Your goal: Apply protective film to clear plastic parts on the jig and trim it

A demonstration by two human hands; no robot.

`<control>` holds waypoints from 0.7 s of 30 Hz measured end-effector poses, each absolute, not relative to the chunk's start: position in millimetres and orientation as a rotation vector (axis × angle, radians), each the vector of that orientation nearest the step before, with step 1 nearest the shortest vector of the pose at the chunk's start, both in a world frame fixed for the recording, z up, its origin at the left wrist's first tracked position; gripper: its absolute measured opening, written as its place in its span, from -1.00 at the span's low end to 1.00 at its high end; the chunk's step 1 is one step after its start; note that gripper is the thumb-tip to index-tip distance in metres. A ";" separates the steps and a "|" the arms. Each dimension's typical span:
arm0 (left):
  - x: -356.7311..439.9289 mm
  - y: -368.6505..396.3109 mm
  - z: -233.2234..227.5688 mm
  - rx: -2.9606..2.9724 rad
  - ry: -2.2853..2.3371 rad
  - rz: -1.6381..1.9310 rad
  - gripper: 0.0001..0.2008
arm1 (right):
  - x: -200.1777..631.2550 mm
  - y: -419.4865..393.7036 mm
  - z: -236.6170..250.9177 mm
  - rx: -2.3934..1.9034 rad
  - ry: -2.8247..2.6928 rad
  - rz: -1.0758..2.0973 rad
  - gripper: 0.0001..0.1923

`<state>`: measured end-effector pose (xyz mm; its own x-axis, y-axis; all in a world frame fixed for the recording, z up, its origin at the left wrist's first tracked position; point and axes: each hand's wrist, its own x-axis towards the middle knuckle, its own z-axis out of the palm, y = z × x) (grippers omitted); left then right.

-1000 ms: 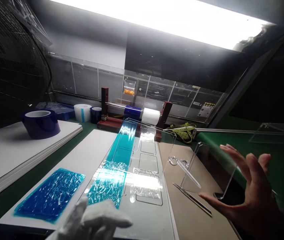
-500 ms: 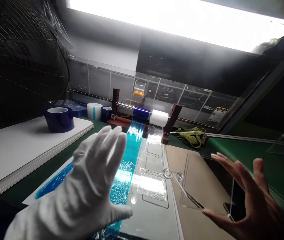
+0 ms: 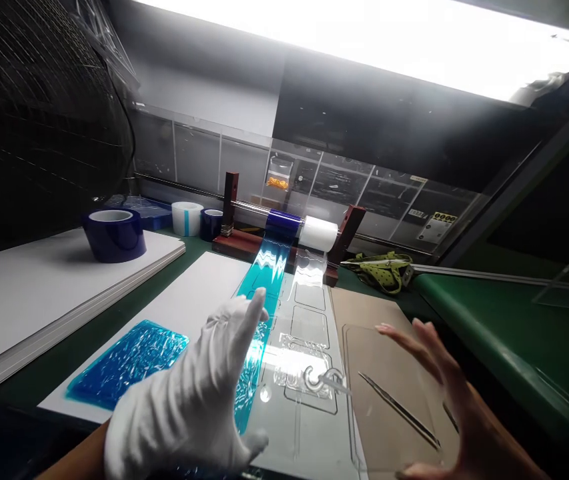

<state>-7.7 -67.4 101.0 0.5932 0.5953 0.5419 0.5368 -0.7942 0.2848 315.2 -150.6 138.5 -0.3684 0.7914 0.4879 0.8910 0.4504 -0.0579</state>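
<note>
**Both hands spread open at a clear panel**

Left hand (image 3: pixel 189 407): wears a white glove, fingers (image 3: pixel 244 320) extended and splayed, thumb out to the side near the lower edge. It grips nothing. It hovers over the blue film strip (image 3: pixel 259 293) and the near-left part of the clear template (image 3: pixel 309 380); whether the glove touches either cannot be told.

Right hand (image 3: pixel 444 407): bare, fingers stretched and fanned wide, nothing clasped. It sits at the right edge of a clear panel (image 3: pixel 389 393), fingertips near the panel's far corner and thumb near its close edge. Contact with the edge looks likely but cannot be confirmed.

Clear panel: flat or nearly flat over the brown board (image 3: pixel 359 310), just right of the template. A clear hook (image 3: pixel 321 380) projects from its left side over the template. Tweezers (image 3: pixel 397 410) show through it, lying diagonally.

Surroundings: the blue strip runs from a roller stand (image 3: pixel 289 230) at the back of the bench toward the person. A blue sheet (image 3: pixel 129 363) lies on white paper (image 3: pixel 199 293) at the left. A dark blue tape roll (image 3: pixel 114 233) stands on a white stack (image 3: pixel 39 293) further left. A green pouch (image 3: pixel 381 267) lies behind the brown board.
</note>
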 end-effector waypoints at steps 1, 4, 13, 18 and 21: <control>-4.6 -65.5 89.4 2.611 0.945 0.992 0.27 | 311.1 -148.6 132.6 -1.380 -2.258 -0.189 0.22; 15.5 -58.7 54.5 2.265 0.888 1.152 0.17 | 296.3 -138.9 110.2 -1.249 -2.238 0.143 0.17; -3.7 -62.3 81.8 2.519 0.973 0.724 0.17 | 323.9 -143.0 113.0 -1.520 -2.322 -0.074 0.30; 23.4 -52.0 103.8 3.062 1.349 0.285 0.04 | 292.4 -148.9 151.8 -1.496 -2.439 -0.708 0.13; 52.3 -59.7 96.8 3.164 1.352 0.270 -0.09 | 266.6 -145.7 159.4 -1.399 -2.508 -0.875 0.07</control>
